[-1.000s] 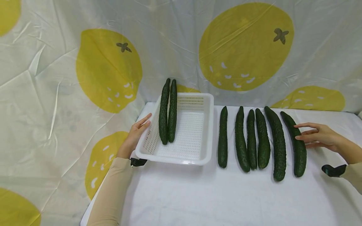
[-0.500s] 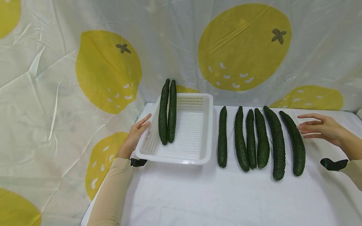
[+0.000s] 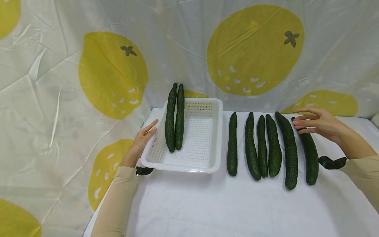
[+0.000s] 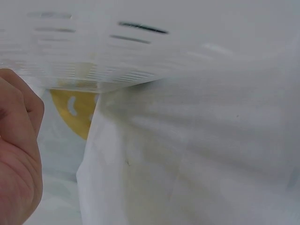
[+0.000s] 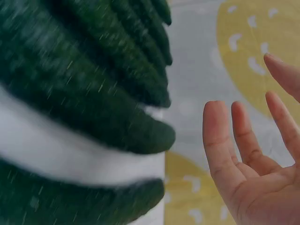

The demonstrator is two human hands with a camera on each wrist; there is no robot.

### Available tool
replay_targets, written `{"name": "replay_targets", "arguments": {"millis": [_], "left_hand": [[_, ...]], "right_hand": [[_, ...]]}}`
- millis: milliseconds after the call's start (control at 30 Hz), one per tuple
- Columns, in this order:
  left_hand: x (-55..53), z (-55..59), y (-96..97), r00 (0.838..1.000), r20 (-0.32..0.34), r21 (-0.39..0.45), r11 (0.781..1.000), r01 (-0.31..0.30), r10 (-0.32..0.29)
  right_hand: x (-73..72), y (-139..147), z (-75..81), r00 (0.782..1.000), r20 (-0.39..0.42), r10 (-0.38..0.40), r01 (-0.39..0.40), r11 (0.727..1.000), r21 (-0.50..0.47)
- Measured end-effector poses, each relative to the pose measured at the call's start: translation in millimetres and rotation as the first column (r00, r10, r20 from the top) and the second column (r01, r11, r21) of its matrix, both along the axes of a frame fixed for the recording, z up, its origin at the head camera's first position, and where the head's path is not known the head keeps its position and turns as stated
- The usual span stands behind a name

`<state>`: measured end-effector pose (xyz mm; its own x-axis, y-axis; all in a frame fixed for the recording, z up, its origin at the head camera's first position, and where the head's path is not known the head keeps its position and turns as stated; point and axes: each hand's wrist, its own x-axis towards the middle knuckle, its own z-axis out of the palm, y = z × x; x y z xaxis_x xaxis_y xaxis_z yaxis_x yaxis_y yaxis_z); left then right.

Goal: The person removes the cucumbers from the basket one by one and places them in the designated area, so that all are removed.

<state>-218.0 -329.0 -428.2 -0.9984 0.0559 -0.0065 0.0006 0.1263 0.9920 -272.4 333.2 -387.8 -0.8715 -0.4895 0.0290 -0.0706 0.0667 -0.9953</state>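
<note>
My left hand (image 3: 140,143) holds the left side of a white plastic basket (image 3: 217,138), fingers and thumb at its rim. In the left wrist view part of this hand (image 4: 18,150) shows beside the slotted basket wall (image 4: 140,51); some fingers are hidden. Two cucumbers (image 3: 170,121) lean together inside, their far ends above the back rim. My right hand (image 3: 321,125) hovers over the far end of the rightmost cucumber (image 3: 311,158). The right wrist view shows that hand (image 5: 258,178) with spread, relaxed fingers, apart from the cucumber tips (image 5: 150,133) and holding nothing.
Several cucumbers, among them one nearest the basket (image 3: 232,144) and a long bumpy one (image 3: 290,154), lie side by side on the white cloth-covered table (image 3: 237,210). A lemon-print sheet (image 3: 177,39) hangs behind and at the left.
My right hand first drew slightly right from the rightmost cucumber, then moved left and toward the back, over its far end. The left hand, basket and cucumbers stay in place.
</note>
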Motion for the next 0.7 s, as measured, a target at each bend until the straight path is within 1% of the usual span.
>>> {"name": "replay_targets", "arguments": {"millis": [100, 233, 333, 433, 567, 700], "left_hand": [[0.2, 0.3, -0.4, 1.0, -0.004, -0.003, 1.0, 0.003, -0.003], [0.3, 0.5, -0.5, 1.0, -0.004, -0.001, 1.0, 0.012, -0.012], [-0.1, 0.6, -0.8, 1.0, -0.01, 0.001, 1.0, 0.02, -0.02], [-0.2, 0.7, -0.6, 1.0, -0.014, 0.003, 1.0, 0.015, -0.015], [0.3, 0.7, 0.3, 1.0, -0.008, 0.011, 1.0, 0.012, -0.012], [0.9, 0.8, 0.9, 1.0, -0.002, 0.011, 1.0, 0.007, -0.007]], "right_hand": [[-2.7, -19, 8.9, 1.0, -0.019, 0.006, -0.006, 1.0, 0.013], [-5.0, -44, 21.4, 0.999, -0.042, -0.018, 0.02, 0.998, 0.064], [-6.4, -62, 30.4, 0.999, -0.032, -0.018, 0.02, 0.998, 0.064], [-6.4, -78, 38.7, 1.0, -0.025, -0.013, 0.014, 0.998, 0.067], [-5.5, -100, 49.0, 1.0, -0.015, -0.025, 0.026, 0.997, 0.076], [-6.3, -123, 56.4, 0.999, 0.013, -0.041, 0.041, 0.998, 0.05]]}}
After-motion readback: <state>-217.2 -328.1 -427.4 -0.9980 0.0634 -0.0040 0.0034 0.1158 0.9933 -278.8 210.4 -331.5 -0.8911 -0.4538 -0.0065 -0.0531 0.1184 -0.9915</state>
